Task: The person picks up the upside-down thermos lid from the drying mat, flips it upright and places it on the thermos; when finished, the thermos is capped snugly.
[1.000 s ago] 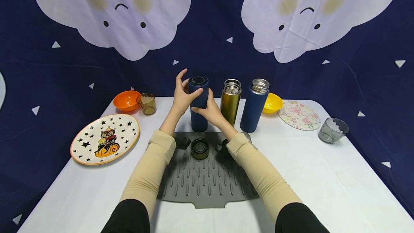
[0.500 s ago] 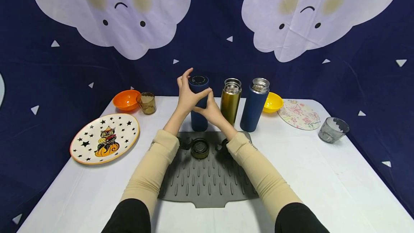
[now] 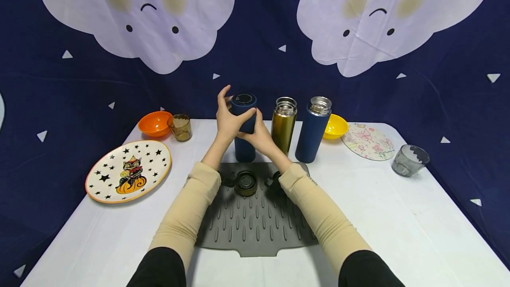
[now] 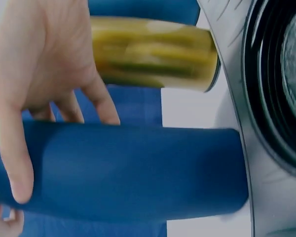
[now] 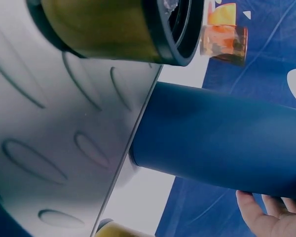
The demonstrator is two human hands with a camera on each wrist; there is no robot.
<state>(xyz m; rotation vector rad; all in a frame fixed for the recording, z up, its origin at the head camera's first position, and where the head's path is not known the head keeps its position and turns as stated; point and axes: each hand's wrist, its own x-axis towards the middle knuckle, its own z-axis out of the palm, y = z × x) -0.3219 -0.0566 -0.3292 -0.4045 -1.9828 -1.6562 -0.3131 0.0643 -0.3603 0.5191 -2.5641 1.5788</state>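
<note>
A blue thermos bottle with a dark, glossy top stands upright behind the mat. My left hand holds its upper part, thumb across the front and index finger raised. Lower down, my right hand grips the body; its thumb lies over the blue surface in the left wrist view, while its fingertips touch the side in the right wrist view. A gold cap with a black inside lies on the grey mat. To the right stand a gold thermos and another blue thermos, both with open steel necks.
On the left are a cat-patterned plate, an orange bowl and an amber glass. A yellow bowl, a floral round board and a grey glass are at the right. A dark blue cloth hangs behind.
My left hand turned rightward around the top of the bottle, its thumb sweeping right, then turned partly back left. The right hand has kept its place on the body.
</note>
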